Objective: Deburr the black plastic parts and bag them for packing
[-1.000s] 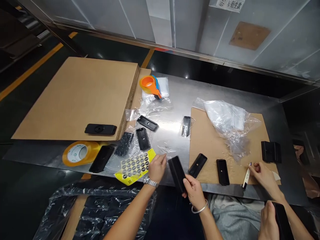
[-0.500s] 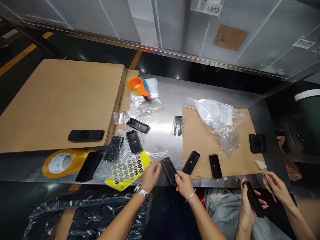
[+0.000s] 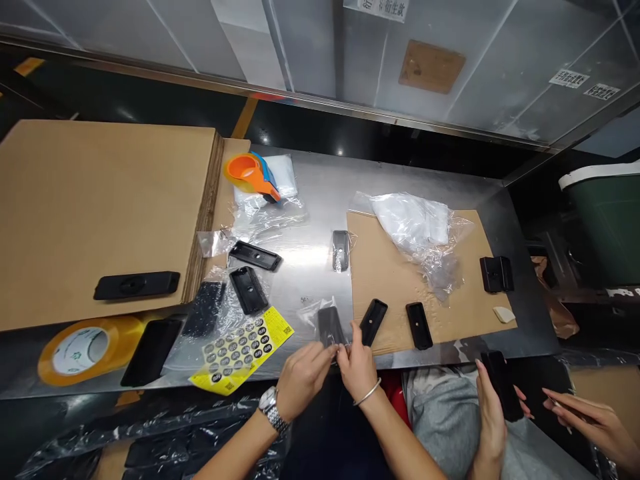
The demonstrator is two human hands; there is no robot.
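Observation:
A black rectangular plastic part (image 3: 330, 325) lies in a clear plastic bag (image 3: 311, 312) at the table's front edge, its far end pointing away from me. My left hand (image 3: 304, 380), with a wristwatch, pinches the near end of the bag. Opposite it, my right hand (image 3: 359, 369), with a bracelet, also pinches there, its index finger raised. The fingers hide the bag's near end. Left of my hands lies a yellow sheet of round black stickers (image 3: 243, 350). Black trays (image 3: 249, 290) lie beyond the sheet, and another black tray (image 3: 373, 321) is just right of my right hand.
Cardboard sheets (image 3: 110, 200) are stacked at left, with a tape roll (image 3: 90, 350) in front. An orange tape dispenser (image 3: 253, 175) and plastic bags (image 3: 415, 223) lie farther back. At right, a co-worker's hands (image 3: 493, 413) hold a black part (image 3: 501, 387) and a thin stick.
My hands have come together at the bag's near end; my right hand has left the part's side. The bagged part now lies straighter. The view has shifted right, and the co-worker's hands have moved slightly.

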